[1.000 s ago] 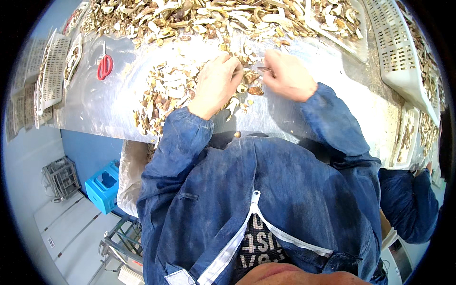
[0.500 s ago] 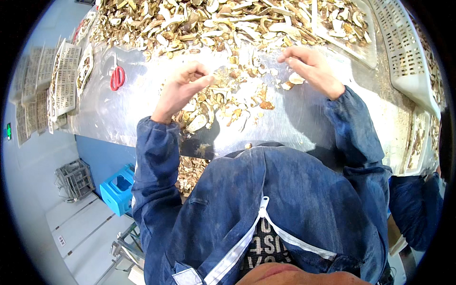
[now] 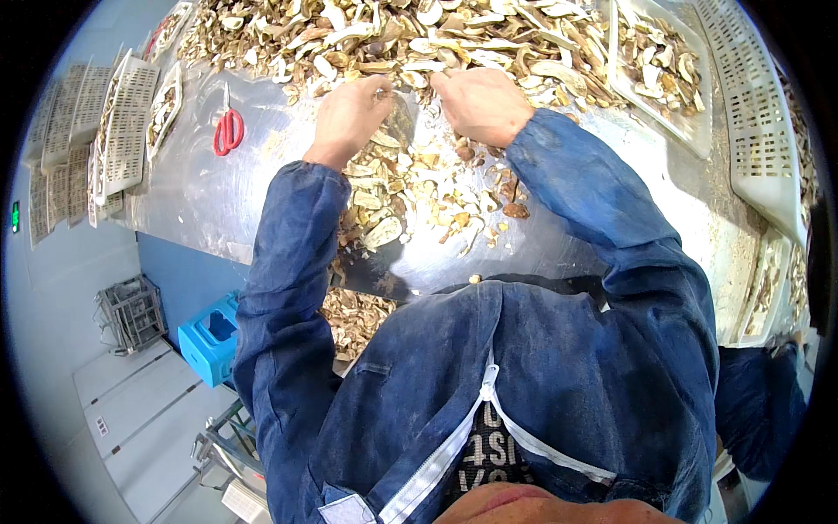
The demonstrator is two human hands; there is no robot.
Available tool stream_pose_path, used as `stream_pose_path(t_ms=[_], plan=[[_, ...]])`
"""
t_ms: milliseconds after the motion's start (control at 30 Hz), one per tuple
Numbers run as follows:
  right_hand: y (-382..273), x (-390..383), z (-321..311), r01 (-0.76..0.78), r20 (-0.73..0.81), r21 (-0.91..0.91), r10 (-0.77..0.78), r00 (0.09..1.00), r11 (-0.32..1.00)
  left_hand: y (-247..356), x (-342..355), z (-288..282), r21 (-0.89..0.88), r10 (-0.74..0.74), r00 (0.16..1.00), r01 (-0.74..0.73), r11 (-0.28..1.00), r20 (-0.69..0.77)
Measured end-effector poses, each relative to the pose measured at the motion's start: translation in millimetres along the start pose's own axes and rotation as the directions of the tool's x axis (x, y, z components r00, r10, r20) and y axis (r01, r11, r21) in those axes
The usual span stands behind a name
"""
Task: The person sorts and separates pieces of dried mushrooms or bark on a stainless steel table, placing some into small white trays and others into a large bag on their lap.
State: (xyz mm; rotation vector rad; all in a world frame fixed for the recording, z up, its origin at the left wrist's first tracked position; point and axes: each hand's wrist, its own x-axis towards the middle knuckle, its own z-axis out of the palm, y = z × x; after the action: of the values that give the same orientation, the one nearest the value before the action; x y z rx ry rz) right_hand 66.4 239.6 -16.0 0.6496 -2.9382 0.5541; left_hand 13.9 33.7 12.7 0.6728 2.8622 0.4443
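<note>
A big heap of sliced dried mushrooms covers the far part of the metal table. At its near edge are both my hands, a short way apart. My left hand has its fingers curled and thumb pressed in. Whatever it pinches is hidden or too small to name. My right hand is bent down with its fingers closed among slices at the heap's edge; what they hold does not show. Between my forearms lie scattered smaller mushroom pieces, nearer to me than the heap.
Red-handled scissors lie left of my left hand. A white tray of slices stands at far right, beside a perforated white crate. More crates line the left edge. A blue plastic stool stands on the floor at left.
Both hands have moved forward to the heap's edge. My right hand has also come left, nearer my left hand, and its stretched fingers have closed downward.
</note>
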Motion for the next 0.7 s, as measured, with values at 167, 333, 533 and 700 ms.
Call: stream_pose_path(t_ms=[167,333,533,700], plan=[[20.9,-31.8,-35.5,-0.266,0.213,0.921,0.203,0.956,0.286,-26.6,-5.3,2.6,-0.521,0.107,0.991,-0.048,0.852,0.085],[24.8,-43.2,-25.5,-0.290,0.179,0.852,0.278,0.944,0.436,-44.0,-0.1,-6.8,-0.960,0.155,0.957,0.219,0.172,0.246],[5.0,-41.2,-10.4,-0.125,0.014,0.151,0.125,0.992,0.981,29.7,-2.3,-2.9,-0.331,0.038,0.985,0.020,0.943,0.167],[-0.3,-47.2,-14.8,-0.137,0.055,0.071,0.133,0.990,0.988,-0.4,-20.1,-0.4,-0.546,-0.060,0.998,0.030,0.838,-0.037]])
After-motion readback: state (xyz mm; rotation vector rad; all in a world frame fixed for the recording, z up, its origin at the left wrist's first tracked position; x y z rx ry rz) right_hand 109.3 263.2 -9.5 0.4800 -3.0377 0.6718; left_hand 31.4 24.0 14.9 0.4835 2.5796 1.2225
